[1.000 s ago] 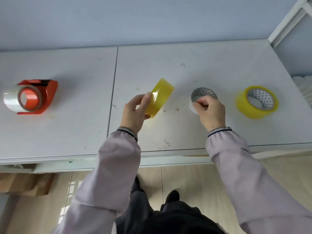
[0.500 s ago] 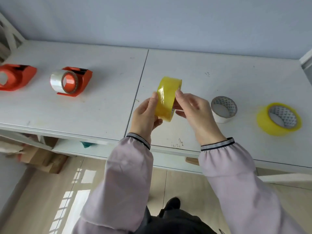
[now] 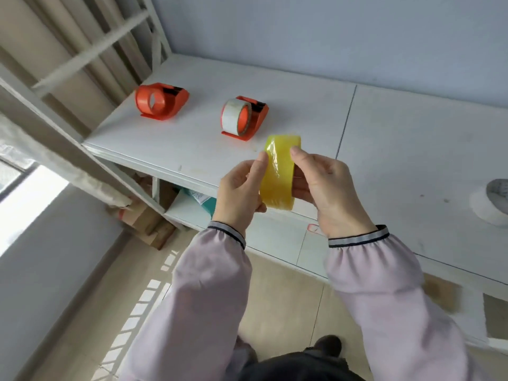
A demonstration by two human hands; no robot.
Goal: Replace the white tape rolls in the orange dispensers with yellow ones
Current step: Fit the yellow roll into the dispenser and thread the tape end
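I hold a yellow tape roll [image 3: 280,171] edge-on above the front edge of the white table [image 3: 398,149]. My left hand [image 3: 242,188] grips its left side and my right hand [image 3: 327,188] its right side. Behind it stands an orange dispenser [image 3: 257,121] with a white tape roll [image 3: 233,116] on its hub. Farther left, a second orange dispenser [image 3: 162,101] has a bare hub. A loose white tape roll [image 3: 492,204] lies on the table at the right edge of the view.
A white shelf frame [image 3: 90,50] rises at the table's left end. Under the table are cardboard boxes [image 3: 148,224] and a teal item [image 3: 203,200]. My shoes [image 3: 327,343] stand on the tan tiled floor below.
The view has swung left, so both dispensers now sit near the middle and the second yellow roll has left the frame. Both hands still hold the yellow roll, now nearer the loaded dispenser.
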